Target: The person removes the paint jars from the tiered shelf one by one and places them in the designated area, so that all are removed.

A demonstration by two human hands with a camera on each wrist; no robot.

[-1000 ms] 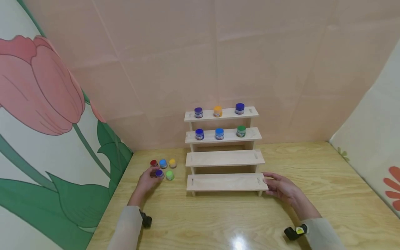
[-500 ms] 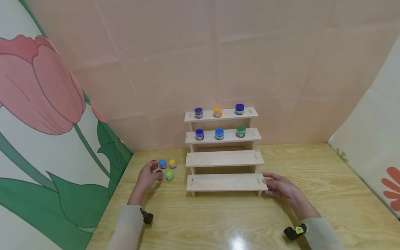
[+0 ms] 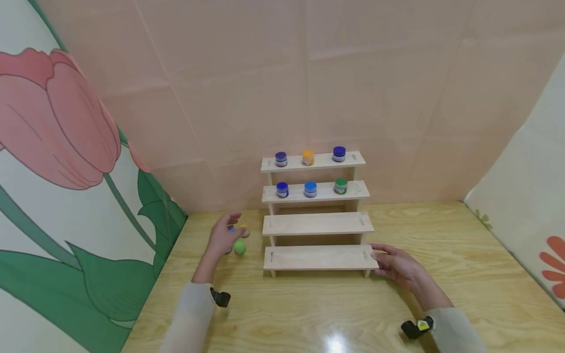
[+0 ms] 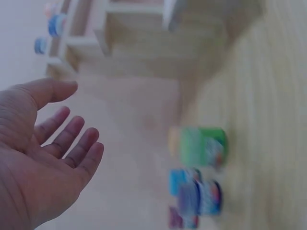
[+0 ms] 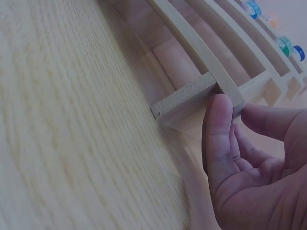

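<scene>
My left hand (image 3: 222, 238) is over the group of small paint jars at the left, fingers spread and holding nothing. In the left wrist view the palm (image 4: 48, 177) is apart from the light green jar (image 4: 204, 146) and the purple jar (image 4: 206, 197). Behind them stand a blue jar (image 4: 177, 181) and a dark red jar (image 4: 176, 218); a yellow jar (image 3: 245, 232) shows beyond my fingers in the head view. My right hand (image 3: 399, 264) pinches the right end of the lowest step of a wooden stepped shelf (image 3: 320, 257), thumb and forefinger on the board's edge.
The top step holds a purple jar (image 3: 281, 159), an orange jar (image 3: 308, 157) and a dark blue jar (image 3: 339, 154). On the second step are a dark blue jar (image 3: 282, 189), a light blue jar (image 3: 310, 189) and a green jar (image 3: 341, 186). A pink backdrop (image 3: 234, 113) rises behind the table.
My left hand has lifted away from the purple jar and moved right and farther back, over the other jars. The right hand keeps its grip on the shelf.
</scene>
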